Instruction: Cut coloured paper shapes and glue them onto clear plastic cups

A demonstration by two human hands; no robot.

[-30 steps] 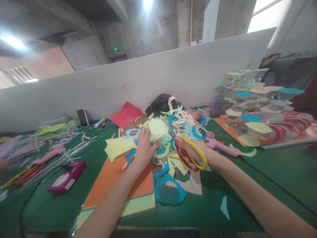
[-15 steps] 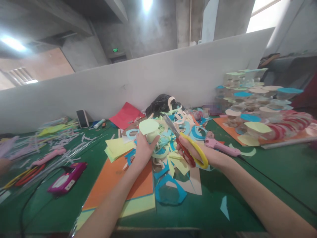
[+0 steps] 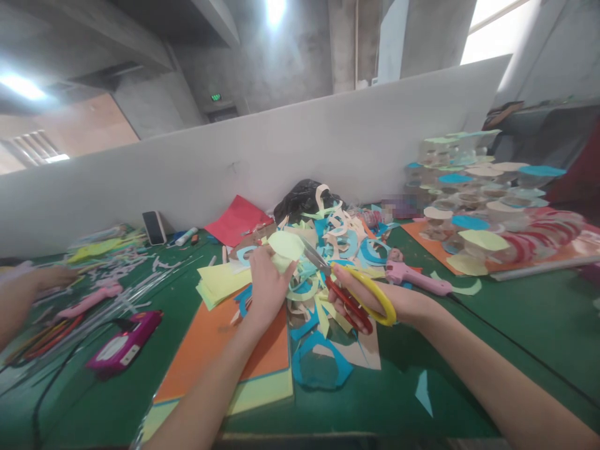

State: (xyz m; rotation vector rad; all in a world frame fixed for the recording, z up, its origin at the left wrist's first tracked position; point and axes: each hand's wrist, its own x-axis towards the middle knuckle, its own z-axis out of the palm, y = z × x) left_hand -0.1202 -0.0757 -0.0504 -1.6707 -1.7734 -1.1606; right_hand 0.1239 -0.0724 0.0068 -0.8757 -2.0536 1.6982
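My left hand (image 3: 265,285) is closed on a pale green paper disc (image 3: 285,245), held up over a heap of cut paper scraps (image 3: 328,250). My right hand (image 3: 375,300) grips scissors (image 3: 349,294) with one yellow and one red handle loop; the blades point up and left toward the disc's right edge. Both hands hover above an orange sheet (image 3: 220,350) and blue and cream offcuts on the green table (image 3: 469,350).
A pink glue gun (image 3: 415,278) lies right of my right hand. Stacked clear cups topped with paper discs (image 3: 473,194) stand at the right. A magenta device (image 3: 124,344), another pink glue gun (image 3: 89,299) and a phone (image 3: 154,227) are at the left, where another person's hand (image 3: 28,290) reaches in.
The disc has moved a little right toward the scissor blades. My right hand and scissors have dropped slightly. Another person's hand has come into view at the left.
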